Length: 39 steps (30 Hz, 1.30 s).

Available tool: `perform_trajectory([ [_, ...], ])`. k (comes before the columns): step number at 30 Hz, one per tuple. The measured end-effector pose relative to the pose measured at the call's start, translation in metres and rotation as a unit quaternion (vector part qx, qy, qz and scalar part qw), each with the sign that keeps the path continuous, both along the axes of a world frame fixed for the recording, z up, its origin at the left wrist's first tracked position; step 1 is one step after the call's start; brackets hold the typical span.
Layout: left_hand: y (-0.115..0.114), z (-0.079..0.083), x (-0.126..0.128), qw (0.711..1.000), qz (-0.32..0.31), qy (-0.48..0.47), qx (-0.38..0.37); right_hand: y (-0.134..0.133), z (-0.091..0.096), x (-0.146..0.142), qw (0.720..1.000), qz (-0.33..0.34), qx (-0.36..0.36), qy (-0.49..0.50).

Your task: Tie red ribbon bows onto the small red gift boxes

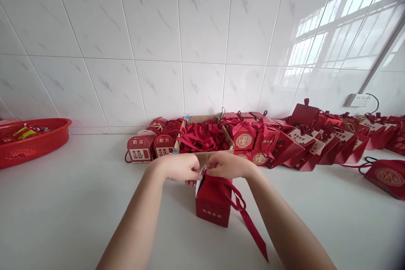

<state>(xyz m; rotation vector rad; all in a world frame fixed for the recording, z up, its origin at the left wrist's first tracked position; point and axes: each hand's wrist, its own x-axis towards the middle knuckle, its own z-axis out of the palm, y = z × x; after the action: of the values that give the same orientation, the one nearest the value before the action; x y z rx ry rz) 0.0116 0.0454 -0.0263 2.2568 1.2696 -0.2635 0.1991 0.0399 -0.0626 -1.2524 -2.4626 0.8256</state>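
A small red gift box [212,209] with gold lettering stands upright on the white counter, its top partly folded in and a white inner flap showing on the left. My left hand [180,168] is closed at that left flap, fingertips pinching its edge. From the right, my right hand [228,164] pinches the top of the box with curled fingers. A dark red ribbon [253,232] comes from the box top, loops on its right side and trails down onto the counter. What exactly lies between the fingertips is partly hidden.
Behind my hands, a cardboard carton [202,119] holds loose red ribbons [205,135]. Small red boxes [139,149] stand left of it; many red gift boxes [243,137] line the wall on the right. A red plastic basket [34,145] with wrapped sweets sits far left.
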Motion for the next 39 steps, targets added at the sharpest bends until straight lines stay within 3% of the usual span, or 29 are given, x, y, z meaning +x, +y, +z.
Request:
perform_trajectory([
  [8,-0.001,0.000,-0.001,1.000,-0.001,0.014,0.012,0.005,-0.009,-0.006,1.000,-0.008,-0.019,0.016],
  [23,-0.001,0.001,-0.004,0.999,0.026,0.007,0.034,0.004,-0.008,-0.007,0.999,-0.013,-0.038,0.037],
  [30,0.004,-0.001,0.004,0.998,0.026,0.011,0.056,0.004,-0.009,-0.006,0.998,-0.022,0.009,0.052],
  [34,0.008,-0.004,0.004,0.999,0.011,-0.012,0.034,0.004,-0.009,-0.007,0.999,-0.030,0.007,0.042],
  [39,0.009,-0.004,-0.003,0.997,0.014,-0.044,0.060,0.000,-0.002,-0.003,0.998,-0.055,0.014,0.020],
])
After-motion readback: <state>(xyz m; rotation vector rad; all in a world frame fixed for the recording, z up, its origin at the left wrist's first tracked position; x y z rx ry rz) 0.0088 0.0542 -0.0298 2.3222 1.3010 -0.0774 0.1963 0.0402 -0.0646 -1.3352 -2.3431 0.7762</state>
